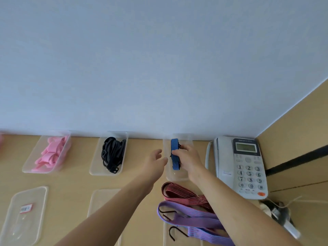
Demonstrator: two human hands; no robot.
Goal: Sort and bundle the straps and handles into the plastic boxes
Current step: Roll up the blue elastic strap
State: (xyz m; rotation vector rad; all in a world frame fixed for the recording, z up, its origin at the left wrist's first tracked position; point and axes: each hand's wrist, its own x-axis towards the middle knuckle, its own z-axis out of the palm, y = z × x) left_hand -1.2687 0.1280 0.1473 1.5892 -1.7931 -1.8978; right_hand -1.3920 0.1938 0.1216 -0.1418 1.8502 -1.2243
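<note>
My right hand (188,158) grips a folded blue-and-black striped strap (174,148) inside the rightmost clear box (177,176) by the wall. My left hand (156,160) hovers just left of that box with relaxed fingers, holding nothing. A red striped strap (179,192) and a purple striped strap with black hooks (193,219) lie loose on the table near me. One box (30,166) holds pink straps (51,153). Another box (95,167) holds black straps (112,153).
Two clear lids lie on the near table, one with a label (23,215) and one beside it (103,197). A grey desk phone (243,166) stands right of the boxes. A small dark bundle with twine (276,210) sits at the far right. The wall runs close behind the boxes.
</note>
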